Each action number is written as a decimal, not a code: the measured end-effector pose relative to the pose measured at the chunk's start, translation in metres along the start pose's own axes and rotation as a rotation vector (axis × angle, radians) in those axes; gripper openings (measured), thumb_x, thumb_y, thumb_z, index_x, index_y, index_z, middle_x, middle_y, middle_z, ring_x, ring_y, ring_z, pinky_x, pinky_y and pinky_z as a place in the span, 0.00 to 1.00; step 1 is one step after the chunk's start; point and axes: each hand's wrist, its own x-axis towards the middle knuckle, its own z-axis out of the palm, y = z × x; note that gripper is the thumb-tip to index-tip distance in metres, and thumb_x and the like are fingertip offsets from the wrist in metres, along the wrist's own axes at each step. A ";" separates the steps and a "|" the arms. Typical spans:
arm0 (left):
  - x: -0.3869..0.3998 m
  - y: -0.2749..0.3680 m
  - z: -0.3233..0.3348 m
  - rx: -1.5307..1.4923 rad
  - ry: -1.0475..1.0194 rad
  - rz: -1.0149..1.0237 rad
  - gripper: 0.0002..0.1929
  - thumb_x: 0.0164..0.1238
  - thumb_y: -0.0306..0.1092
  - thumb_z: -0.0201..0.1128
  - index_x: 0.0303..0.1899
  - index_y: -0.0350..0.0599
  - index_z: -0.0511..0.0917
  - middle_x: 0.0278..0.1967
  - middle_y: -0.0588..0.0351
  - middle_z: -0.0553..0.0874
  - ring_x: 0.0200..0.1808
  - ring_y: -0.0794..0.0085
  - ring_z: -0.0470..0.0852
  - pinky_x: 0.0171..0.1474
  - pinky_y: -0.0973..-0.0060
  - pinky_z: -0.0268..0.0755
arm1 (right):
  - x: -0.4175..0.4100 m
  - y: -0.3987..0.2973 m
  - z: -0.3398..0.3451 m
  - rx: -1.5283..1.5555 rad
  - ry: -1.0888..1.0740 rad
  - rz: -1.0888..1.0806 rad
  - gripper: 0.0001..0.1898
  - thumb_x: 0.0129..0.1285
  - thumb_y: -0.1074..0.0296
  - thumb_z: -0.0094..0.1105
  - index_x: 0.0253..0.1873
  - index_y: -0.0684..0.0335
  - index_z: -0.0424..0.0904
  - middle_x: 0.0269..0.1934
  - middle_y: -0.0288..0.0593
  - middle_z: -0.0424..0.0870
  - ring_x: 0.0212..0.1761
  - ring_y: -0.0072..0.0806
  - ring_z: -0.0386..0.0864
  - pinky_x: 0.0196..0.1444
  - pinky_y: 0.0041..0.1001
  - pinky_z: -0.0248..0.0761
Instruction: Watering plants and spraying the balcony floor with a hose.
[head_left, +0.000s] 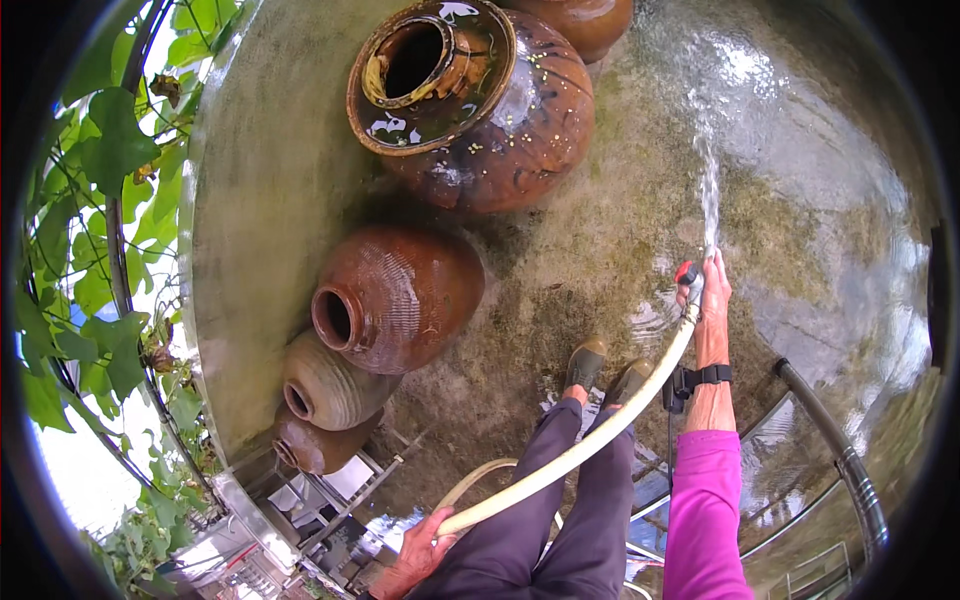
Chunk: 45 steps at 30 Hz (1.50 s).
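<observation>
My right hand grips a metal hose nozzle with a red valve knob. A stream of water shoots from its tip and splashes on the wet concrete floor. The cream-coloured hose curves from the nozzle across my legs to my left hand, which is closed around it at the lower left. Beyond that hand the hose bends back in a loop partly hidden by my legs.
A large glazed jar with a water-filled rim stands ahead. Behind it is another brown jar. A reddish-brown jar, a ribbed grey jar and a smaller brown jar line the left wall. A metal pipe curves at right.
</observation>
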 end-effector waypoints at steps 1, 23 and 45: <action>-0.005 0.001 -0.005 0.022 -0.009 0.003 0.23 0.58 0.27 0.62 0.56 0.42 0.68 0.43 0.41 0.80 0.44 0.50 0.81 0.46 0.65 0.74 | -0.014 0.002 -0.012 0.028 -0.033 0.024 0.18 0.68 0.59 0.46 0.60 0.52 0.61 0.22 0.40 0.74 0.12 0.23 0.69 0.10 0.20 0.64; -0.005 0.095 -0.017 -0.169 -0.041 -0.017 0.17 0.66 0.32 0.51 0.56 0.40 0.69 0.44 0.38 0.80 0.47 0.49 0.79 0.49 0.64 0.72 | -0.003 -0.168 0.095 -0.073 -0.193 -0.212 0.15 0.65 0.61 0.54 0.55 0.51 0.67 0.21 0.36 0.70 0.10 0.24 0.69 0.08 0.23 0.63; 0.003 0.102 -0.038 -0.143 -0.050 -0.035 0.19 0.67 0.34 0.49 0.57 0.38 0.68 0.44 0.37 0.79 0.47 0.47 0.79 0.49 0.63 0.71 | 0.001 -0.155 0.116 -0.041 -0.185 -0.157 0.14 0.65 0.61 0.51 0.54 0.51 0.65 0.21 0.37 0.70 0.10 0.25 0.69 0.08 0.25 0.65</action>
